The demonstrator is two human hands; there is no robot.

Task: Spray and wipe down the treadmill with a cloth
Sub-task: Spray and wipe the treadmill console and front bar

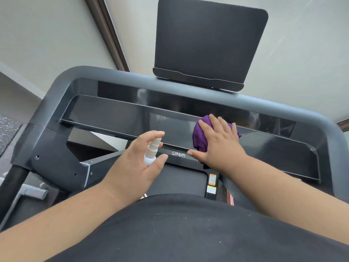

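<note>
Fingers [224, 125] of my right hand [219, 142] lie flat, pressing the crumpled purple cloth [199, 135] on the glossy dark treadmill console [113, 114]; my left hand [136, 159] grips the small white spray bottle [152, 151]. I judge stray mist could hit the black tablet holder [207, 40] above, or the bunched cloth slip off the console lip.

Both bare forearms reach forward from the bottom corners. The left hand [136, 159] curls, thumb and fingers round a small white spray bottle [152, 151], forefinger above its nozzle. The right hand [219, 142] lies palm down, fingers straight and spread, pressing a crumpled purple cloth [200, 137].
</note>
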